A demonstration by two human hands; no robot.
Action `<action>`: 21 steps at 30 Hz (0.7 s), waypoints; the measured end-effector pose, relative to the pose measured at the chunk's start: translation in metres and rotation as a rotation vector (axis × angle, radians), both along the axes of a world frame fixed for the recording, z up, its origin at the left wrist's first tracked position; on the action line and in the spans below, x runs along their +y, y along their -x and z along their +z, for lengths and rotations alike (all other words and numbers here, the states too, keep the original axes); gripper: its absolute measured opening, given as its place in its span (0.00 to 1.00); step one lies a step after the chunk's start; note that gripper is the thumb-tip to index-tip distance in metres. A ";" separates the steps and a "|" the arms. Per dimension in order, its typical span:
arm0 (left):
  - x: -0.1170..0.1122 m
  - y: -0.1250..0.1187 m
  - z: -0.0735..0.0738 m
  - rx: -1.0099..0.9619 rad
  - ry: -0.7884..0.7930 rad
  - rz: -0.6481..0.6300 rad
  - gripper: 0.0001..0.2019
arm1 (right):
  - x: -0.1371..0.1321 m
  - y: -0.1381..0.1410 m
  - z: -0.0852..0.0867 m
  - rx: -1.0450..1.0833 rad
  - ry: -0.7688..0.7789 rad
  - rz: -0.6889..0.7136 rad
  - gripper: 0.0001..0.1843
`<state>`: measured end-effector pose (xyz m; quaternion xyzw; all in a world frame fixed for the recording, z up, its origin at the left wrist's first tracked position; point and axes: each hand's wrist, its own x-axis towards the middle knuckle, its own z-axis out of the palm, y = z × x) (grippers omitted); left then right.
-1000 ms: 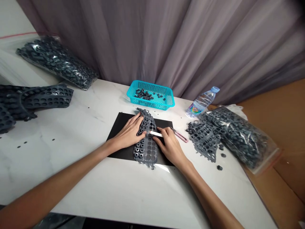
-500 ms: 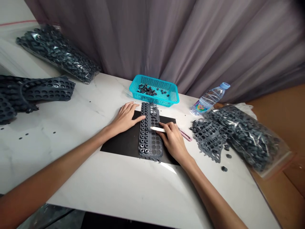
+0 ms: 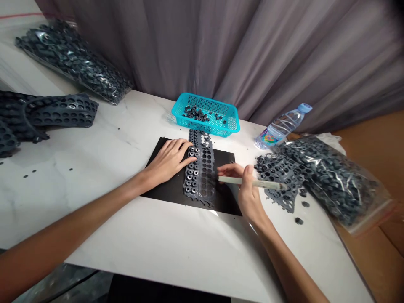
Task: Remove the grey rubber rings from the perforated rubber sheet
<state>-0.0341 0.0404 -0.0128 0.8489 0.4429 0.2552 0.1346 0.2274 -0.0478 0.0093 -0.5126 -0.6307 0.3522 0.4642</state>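
Observation:
A grey rubber sheet full of round holes and small rings lies lengthwise on a black mat on the white table. My left hand rests flat on the sheet's left edge, fingers stretched out. My right hand is closed round a long pale stick-like tool, held level just right of the sheet, its tip close to the sheet's right edge.
A teal basket with several loose dark rings stands behind the mat. A water bottle, a spent holed sheet and a clear bag of rings lie right. More holed sheets and another bag lie left.
My right hand lifted off the sheet and drew back to the right with the tool, which now lies level. The sheet was straightened flat on the mat. My left hand stayed on its left edge.

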 end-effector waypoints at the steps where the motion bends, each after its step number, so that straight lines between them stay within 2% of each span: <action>1: -0.004 0.001 0.006 -0.029 0.024 -0.045 0.21 | -0.004 0.002 -0.001 0.044 0.079 0.054 0.41; 4: -0.016 0.006 0.026 -0.108 0.227 -0.282 0.16 | -0.011 0.006 -0.004 0.121 0.230 0.126 0.36; 7: -0.024 0.011 0.034 -0.067 0.369 -0.453 0.15 | -0.011 0.009 -0.003 0.105 0.290 0.142 0.24; 12: -0.025 0.010 0.029 -0.027 0.376 -0.521 0.09 | -0.012 0.010 0.000 0.059 0.336 0.218 0.11; 15: -0.027 0.008 0.030 -0.011 0.337 -0.529 0.06 | -0.016 0.012 -0.003 0.074 0.356 0.268 0.04; 21: -0.033 0.006 0.040 0.066 0.275 -0.556 0.04 | -0.020 0.015 -0.015 0.076 0.344 0.304 0.04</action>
